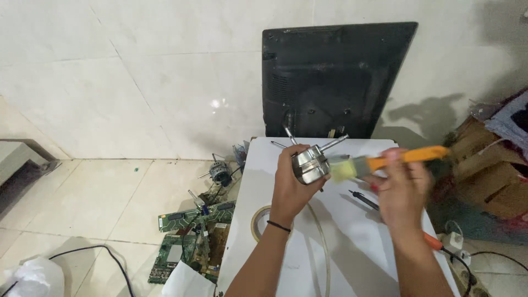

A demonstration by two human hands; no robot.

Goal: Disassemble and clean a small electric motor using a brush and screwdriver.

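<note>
My left hand (289,184) grips a small round metal motor (311,161) with thin shafts sticking out, held above a white tabletop (357,242). My right hand (401,195) holds a paintbrush with an orange handle (407,158); its pale bristles (344,169) touch the motor's right side. The right hand is blurred. A black band circles my left wrist.
A black monitor back (330,77) leans on the tiled wall behind the table. On the table lie a tape roll (258,223), a soldering iron (366,201) and a pale cable (324,247). Green circuit boards (190,236) and another motor (221,173) lie on the floor at left; cardboard boxes (487,170) at right.
</note>
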